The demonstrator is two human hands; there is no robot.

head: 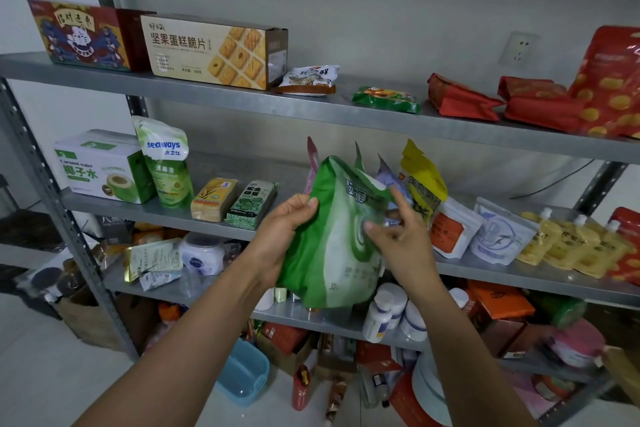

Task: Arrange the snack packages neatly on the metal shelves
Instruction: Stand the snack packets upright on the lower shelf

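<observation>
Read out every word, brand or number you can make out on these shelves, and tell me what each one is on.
"坚果蛋糕脆片": on the beige biscuit box.
"seaways": on the green-white pouch.
"消毒液": on the same pouch, lower down.
"椰子水": on the white-green carton.
"Coconut water": small, above it on that carton.
Green bag: print creased and blurred, unreadable.
All other packs: text too small or blurred to read.
</observation>
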